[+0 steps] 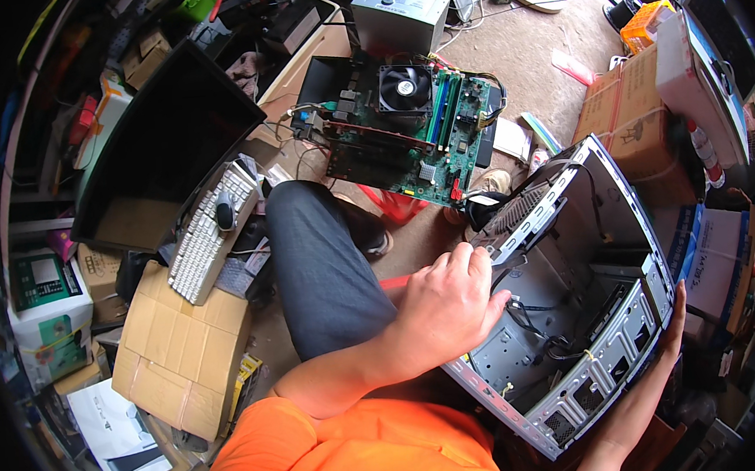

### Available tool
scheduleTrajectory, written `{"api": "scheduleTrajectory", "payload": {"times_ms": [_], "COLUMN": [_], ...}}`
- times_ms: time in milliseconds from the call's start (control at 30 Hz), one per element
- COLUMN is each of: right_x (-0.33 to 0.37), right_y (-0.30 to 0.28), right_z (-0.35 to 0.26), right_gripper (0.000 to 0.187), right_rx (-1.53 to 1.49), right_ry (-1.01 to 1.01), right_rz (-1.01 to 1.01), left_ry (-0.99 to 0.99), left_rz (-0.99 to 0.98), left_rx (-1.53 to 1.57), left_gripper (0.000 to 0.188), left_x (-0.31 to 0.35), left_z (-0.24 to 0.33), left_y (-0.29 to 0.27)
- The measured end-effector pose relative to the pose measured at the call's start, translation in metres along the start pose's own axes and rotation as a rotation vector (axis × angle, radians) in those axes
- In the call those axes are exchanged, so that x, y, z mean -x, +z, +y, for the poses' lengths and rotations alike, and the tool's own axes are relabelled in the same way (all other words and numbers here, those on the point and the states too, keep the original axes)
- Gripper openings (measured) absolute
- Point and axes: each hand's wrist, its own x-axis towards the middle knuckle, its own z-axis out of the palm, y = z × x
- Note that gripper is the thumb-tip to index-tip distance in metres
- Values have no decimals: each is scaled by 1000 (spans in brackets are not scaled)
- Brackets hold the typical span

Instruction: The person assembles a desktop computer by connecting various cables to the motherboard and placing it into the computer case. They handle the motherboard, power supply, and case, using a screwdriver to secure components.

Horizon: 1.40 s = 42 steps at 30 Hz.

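Note:
An open metal computer case point(565, 284) stands tilted in front of me at the right, its inside facing up with loose black cables point(560, 345) in it. My left hand point(452, 305) is closed over the case's left edge, its fingers curled and partly hidden. Along the outer right side lies my right hand point(666, 351), pressed to the case with fingers stretched and steadying it; most of its palm is hidden. Beyond my knee, a green motherboard point(426, 175) carries a black cooling fan point(405, 87) and upright memory modules point(446, 112).
A silver power supply point(401, 11) sits behind the motherboard. To the left are a dark monitor point(170, 145), a white keyboard point(207, 234) with a black mouse point(225, 213) on it, and a flattened cardboard box point(184, 350). Boxes point(623, 122) crowd the right side.

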Motion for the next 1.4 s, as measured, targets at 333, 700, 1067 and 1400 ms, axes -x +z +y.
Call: {"api": "scheduleTrajectory", "payload": {"times_ms": [333, 700, 1067, 1400], "right_x": [-5, 6, 8, 12], "right_y": [-13, 6, 14, 21], "right_z": [9, 8, 7, 5], "right_gripper": [71, 71, 71, 71], "right_rx": [-63, -6, 33, 63], "right_ry": [-15, -40, -73, -98], "right_rz": [-24, 18, 42, 64], "left_ry": [-8, 0, 3, 0], "left_rz": [-24, -20, -13, -23], "left_rx": [3, -16, -10, -7], "left_gripper": [46, 50, 50, 48], "left_x": [-1, 0, 0, 0], "left_z": [0, 0, 0, 0], "left_y": [-1, -1, 0, -1]}}
